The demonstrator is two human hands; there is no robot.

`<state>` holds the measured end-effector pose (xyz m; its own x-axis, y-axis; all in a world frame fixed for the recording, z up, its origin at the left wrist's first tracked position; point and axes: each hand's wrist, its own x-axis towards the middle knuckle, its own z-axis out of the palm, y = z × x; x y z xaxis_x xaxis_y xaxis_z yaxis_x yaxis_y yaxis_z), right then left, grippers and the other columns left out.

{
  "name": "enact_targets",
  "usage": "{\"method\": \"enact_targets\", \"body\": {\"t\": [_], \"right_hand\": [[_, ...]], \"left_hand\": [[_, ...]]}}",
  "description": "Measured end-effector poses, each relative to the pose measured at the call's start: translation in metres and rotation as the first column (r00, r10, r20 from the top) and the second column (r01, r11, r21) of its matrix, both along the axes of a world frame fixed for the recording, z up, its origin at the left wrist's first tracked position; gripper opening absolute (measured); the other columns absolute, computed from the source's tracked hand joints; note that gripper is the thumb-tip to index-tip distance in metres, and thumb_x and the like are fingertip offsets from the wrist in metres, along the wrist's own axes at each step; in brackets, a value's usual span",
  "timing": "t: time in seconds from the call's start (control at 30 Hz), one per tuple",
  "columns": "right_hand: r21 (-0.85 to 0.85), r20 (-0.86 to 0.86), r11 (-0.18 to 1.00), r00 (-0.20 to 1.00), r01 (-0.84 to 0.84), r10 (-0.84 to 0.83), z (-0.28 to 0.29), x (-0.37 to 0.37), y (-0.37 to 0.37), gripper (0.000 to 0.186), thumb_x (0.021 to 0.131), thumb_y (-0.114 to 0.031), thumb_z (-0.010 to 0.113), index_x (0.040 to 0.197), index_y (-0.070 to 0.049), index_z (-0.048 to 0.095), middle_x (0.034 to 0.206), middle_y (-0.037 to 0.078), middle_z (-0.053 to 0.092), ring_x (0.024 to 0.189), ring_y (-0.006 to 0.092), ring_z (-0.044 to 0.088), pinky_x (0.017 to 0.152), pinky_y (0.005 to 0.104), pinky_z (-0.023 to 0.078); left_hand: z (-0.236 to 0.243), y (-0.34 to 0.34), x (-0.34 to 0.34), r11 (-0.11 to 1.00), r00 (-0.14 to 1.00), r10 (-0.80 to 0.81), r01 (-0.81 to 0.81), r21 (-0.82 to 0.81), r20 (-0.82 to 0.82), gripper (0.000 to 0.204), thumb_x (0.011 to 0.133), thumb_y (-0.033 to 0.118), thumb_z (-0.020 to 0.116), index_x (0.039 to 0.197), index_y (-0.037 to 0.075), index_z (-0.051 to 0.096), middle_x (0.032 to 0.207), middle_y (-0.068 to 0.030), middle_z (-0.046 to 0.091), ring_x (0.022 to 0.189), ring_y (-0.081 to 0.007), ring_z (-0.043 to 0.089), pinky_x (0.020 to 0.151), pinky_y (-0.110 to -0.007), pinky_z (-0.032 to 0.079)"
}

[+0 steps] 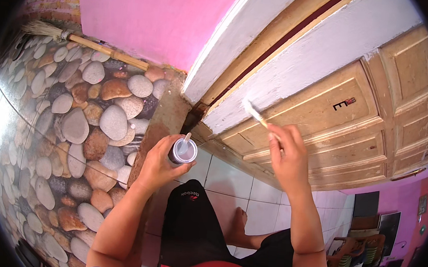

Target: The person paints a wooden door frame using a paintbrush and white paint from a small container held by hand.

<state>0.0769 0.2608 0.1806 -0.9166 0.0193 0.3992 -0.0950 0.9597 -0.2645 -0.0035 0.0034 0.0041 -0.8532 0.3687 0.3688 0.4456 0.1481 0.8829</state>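
My left hand (165, 162) is wrapped round a small cup of white paint (187, 154). A pale stir stick (187, 137) stands in the cup and leans out over its rim. With my right hand (287, 156) I grip the handle of a paintbrush (257, 114). Its white-coated bristles touch, or nearly touch, the painted strip along the edge of a wooden door (314, 115). That strip (282, 76) is white, while the door's carved panels are bare brown wood. Beside it runs a door frame (230, 40), partly white and partly brown.
A pink wall (152, 17) rises beyond the frame. Against its foot lies a broom (101, 48) with a bamboo handle. Pebble-patterned flooring (75, 129) spreads at left, past a raised sill (163, 120). White tiles (221, 176) lie under my legs. A chair (359, 258) stands at lower right.
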Motion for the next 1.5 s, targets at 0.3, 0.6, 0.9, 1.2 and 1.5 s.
{"method": "enact_targets", "body": {"t": [0.3, 0.6, 0.9, 1.2, 1.5], "right_hand": [[0.205, -0.245, 0.966, 0.964, 0.160, -0.108, 0.052, 0.018, -0.001, 0.025, 0.097, -0.003, 0.068, 0.121, -0.009, 0.071, 0.102, 0.010, 0.063, 0.084, 0.0261, 0.067, 0.068, 0.0374, 0.054], [0.110, -0.110, 0.993, 0.994, 0.032, -0.020, -0.001, 0.009, 0.014, 0.025, 0.097, -0.001, 0.067, 0.121, -0.010, 0.071, 0.100, 0.011, 0.061, 0.080, 0.0258, 0.065, 0.067, 0.0376, 0.052], [0.079, -0.097, 0.997, 0.995, 0.007, 0.000, 0.013, 0.022, -0.008, 0.025, 0.096, -0.001, 0.067, 0.120, -0.007, 0.071, 0.101, 0.010, 0.061, 0.080, 0.0251, 0.064, 0.067, 0.0371, 0.052], [0.099, -0.112, 0.995, 0.994, 0.013, -0.002, -0.011, -0.007, 0.009, 0.025, 0.097, -0.002, 0.067, 0.122, -0.007, 0.069, 0.104, 0.014, 0.062, 0.083, 0.0294, 0.067, 0.068, 0.0384, 0.055], [-0.073, -0.034, 0.997, 0.999, -0.028, 0.026, -0.011, 0.001, -0.021, 0.023, 0.099, -0.004, 0.066, 0.122, -0.007, 0.069, 0.103, 0.012, 0.062, 0.083, 0.0253, 0.067, 0.068, 0.0360, 0.056]], "left_hand": [[-0.004, -0.005, 0.000, 1.000, 1.000, 0.005, -0.005, -0.021, 0.004, 0.061, 0.074, 0.022, 0.091, 0.125, 0.001, 0.064, 0.114, -0.0180, 0.070, 0.106, -0.0368, 0.069, 0.093, -0.043, 0.056], [-0.002, 0.000, 0.000, 1.000, 1.000, -0.014, 0.014, -0.021, 0.021, 0.064, 0.073, 0.022, 0.091, 0.126, 0.000, 0.063, 0.116, -0.0173, 0.069, 0.108, -0.0350, 0.069, 0.095, -0.042, 0.055], [-0.006, -0.005, 0.000, 0.999, 1.000, -0.012, 0.013, -0.033, 0.026, 0.067, 0.073, 0.022, 0.092, 0.128, -0.002, 0.061, 0.117, -0.0167, 0.069, 0.111, -0.0329, 0.069, 0.098, -0.040, 0.054], [-0.005, -0.004, 0.000, 0.999, 1.000, 0.001, -0.001, -0.033, 0.018, 0.063, 0.074, 0.022, 0.091, 0.127, 0.001, 0.063, 0.116, -0.0178, 0.069, 0.109, -0.0361, 0.069, 0.095, -0.043, 0.055], [-0.003, -0.005, 0.000, 0.999, 1.000, 0.003, -0.003, -0.040, 0.018, 0.063, 0.074, 0.022, 0.091, 0.126, 0.001, 0.063, 0.117, -0.0176, 0.070, 0.109, -0.0360, 0.069, 0.095, -0.043, 0.055]]}}
